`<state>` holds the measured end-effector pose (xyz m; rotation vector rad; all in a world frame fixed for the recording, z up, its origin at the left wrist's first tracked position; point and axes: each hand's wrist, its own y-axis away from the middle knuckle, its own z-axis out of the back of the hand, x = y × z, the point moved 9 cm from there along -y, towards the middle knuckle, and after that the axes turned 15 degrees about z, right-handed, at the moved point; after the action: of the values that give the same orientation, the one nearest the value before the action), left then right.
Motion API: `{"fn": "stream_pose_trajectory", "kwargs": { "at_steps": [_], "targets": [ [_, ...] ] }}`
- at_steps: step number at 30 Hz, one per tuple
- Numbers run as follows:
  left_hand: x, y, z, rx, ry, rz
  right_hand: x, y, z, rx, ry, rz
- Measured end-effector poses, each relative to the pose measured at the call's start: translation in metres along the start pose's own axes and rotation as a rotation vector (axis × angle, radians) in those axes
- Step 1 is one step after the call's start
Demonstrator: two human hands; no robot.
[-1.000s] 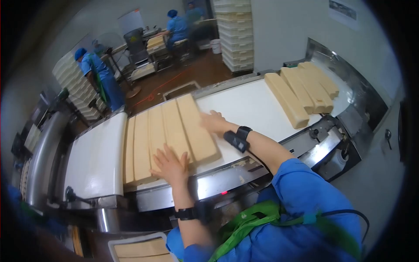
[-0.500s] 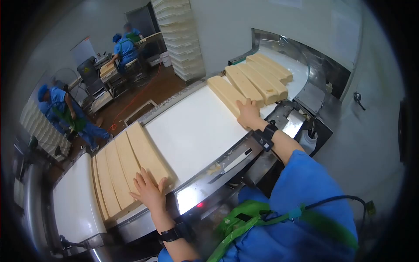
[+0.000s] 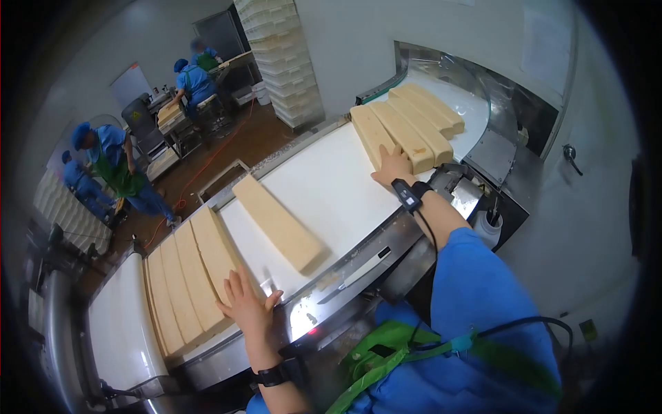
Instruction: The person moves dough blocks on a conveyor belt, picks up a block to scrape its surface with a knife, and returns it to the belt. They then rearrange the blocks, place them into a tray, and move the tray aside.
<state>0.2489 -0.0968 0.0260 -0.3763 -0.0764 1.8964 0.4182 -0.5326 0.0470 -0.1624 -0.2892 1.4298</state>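
Cream blocks [image 3: 215, 241] under outspread hands [image 3: 249, 310]

One block [image 3: 278, 224] now midway along belt [image 3: 334, 181]

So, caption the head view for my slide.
Left hand on grouped slabs, right hand on another group, a lone slab between.

On the belt [image 3: 331, 186], several blocks [image 3: 183, 279] were lying side by side at the left, one single block [image 3: 279, 224] in the middle, and other blocks [image 3: 405, 136] at the right. The knife [image 3: 363, 269] was on the near rail [image 3: 301, 320]. Behind the belt stood stacked trays [image 3: 279, 65].
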Motion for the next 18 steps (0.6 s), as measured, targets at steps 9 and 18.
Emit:
{"fn": "stream_pose_trajectory", "kwargs": {
  "at_steps": [9,18],
  "targets": [
    [0.006,-0.002,0.000,0.020,-0.040,0.049,0.009,0.022,-0.012,0.022,-1.507,0.048],
    [0.010,-0.003,0.002,0.039,-0.092,0.065,-0.082,0.000,0.028,-0.262,-0.252,0.337]
  ]
}}
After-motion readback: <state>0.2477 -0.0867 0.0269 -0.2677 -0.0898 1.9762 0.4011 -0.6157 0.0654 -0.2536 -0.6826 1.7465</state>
